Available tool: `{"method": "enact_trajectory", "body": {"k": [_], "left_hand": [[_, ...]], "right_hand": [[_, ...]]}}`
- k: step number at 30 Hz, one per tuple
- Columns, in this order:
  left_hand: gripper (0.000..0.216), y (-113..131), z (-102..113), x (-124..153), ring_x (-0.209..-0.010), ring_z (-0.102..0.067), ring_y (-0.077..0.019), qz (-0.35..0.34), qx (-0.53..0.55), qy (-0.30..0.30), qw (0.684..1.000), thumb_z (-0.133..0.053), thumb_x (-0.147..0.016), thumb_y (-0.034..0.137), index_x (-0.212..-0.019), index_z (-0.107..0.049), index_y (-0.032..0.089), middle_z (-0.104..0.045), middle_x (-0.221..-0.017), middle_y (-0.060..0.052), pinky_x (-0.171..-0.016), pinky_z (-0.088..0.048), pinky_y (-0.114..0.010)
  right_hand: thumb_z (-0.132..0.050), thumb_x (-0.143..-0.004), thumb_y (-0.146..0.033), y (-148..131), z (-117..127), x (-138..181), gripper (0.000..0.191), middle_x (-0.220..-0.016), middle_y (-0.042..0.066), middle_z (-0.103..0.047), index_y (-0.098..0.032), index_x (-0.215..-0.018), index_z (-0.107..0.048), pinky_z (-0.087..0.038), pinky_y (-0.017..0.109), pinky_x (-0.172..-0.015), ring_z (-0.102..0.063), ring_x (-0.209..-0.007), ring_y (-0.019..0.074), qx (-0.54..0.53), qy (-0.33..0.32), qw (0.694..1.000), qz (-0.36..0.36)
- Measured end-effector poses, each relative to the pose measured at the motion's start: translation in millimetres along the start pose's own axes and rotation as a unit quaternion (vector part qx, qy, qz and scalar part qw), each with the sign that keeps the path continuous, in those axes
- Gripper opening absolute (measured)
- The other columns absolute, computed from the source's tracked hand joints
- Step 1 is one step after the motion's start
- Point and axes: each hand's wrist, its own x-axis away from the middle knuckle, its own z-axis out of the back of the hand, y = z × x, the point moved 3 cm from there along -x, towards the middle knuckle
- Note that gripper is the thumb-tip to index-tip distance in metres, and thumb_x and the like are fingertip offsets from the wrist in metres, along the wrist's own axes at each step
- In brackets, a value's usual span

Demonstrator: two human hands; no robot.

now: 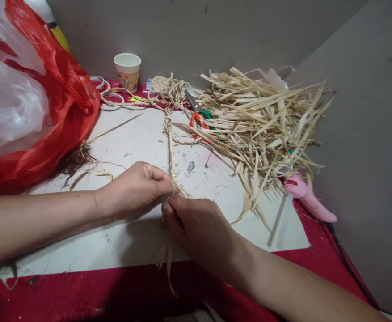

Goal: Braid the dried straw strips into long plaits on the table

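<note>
A braided straw cord (171, 154) runs from the back of the white board (122, 147) toward me. My left hand (140, 185) pinches it near its front end. Right beside it, my right hand (194, 219) is closed on the strands at the same spot, the fingertips of both hands almost meeting. Loose strip ends (169, 264) hang down below my right hand past the board's front edge. The exact crossing of the strands is hidden by my fingers.
A heap of dry straw strips (256, 116) lies back right, with scissors (199, 118) at its left edge. A pink glue gun (309, 199) rests at the right. A paper cup (128, 71) stands at the back. A red and white plastic bag (61, 94) fills the left.
</note>
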Motion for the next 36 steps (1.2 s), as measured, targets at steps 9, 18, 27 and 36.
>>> {"method": "enact_trajectory", "body": {"k": [9,18,27,36], "left_hand": [[0.011,9,9,4,-0.038,-0.032,-0.0042,0.003,-0.013,0.033,0.999,-0.058,-0.073,0.021,-0.066,-0.062,0.013,-0.046,-0.045,0.004,-0.04,-0.023,-0.02],[0.012,11,15,5,-0.043,-0.036,-0.0044,-0.011,-0.052,-0.011,0.999,-0.058,-0.074,0.021,-0.069,-0.066,0.012,-0.054,-0.052,0.003,-0.041,-0.025,-0.019],[0.022,8,19,0,-0.049,-0.045,-0.0076,-0.084,-0.209,-0.02,0.974,-0.054,-0.078,0.03,-0.074,-0.068,0.013,-0.063,-0.061,0.0,-0.046,-0.033,-0.019],[0.023,17,18,9,-0.054,-0.051,-0.0096,-0.121,-0.365,0.046,0.922,-0.049,-0.077,0.021,-0.07,-0.071,0.015,-0.062,-0.058,0.001,-0.05,-0.033,-0.02]], "right_hand": [[-0.051,-0.086,-0.041,-2,38,24,0.033,-0.049,0.0,-0.05,-0.02,-0.062,-0.055,-0.023,0.026,-0.046,-0.039,-0.045,0.01,-0.219,0.018,0.974,0.061],[-0.046,-0.088,-0.045,32,11,-24,0.034,-0.053,-0.004,-0.043,-0.017,-0.072,-0.057,-0.025,0.024,-0.046,-0.032,-0.045,0.0079,-0.498,-0.073,0.863,-0.027],[-0.051,-0.083,-0.045,34,5,-28,0.039,-0.05,-0.004,-0.038,-0.016,-0.057,-0.047,-0.025,0.022,-0.046,-0.03,-0.046,0.0072,-0.546,-0.148,0.824,-0.036],[-0.046,-0.078,-0.023,29,-3,-28,0.028,-0.041,-0.006,-0.037,-0.016,-0.051,-0.048,-0.018,0.021,-0.04,-0.027,-0.038,0.005,-0.545,-0.104,0.827,-0.096]]}}
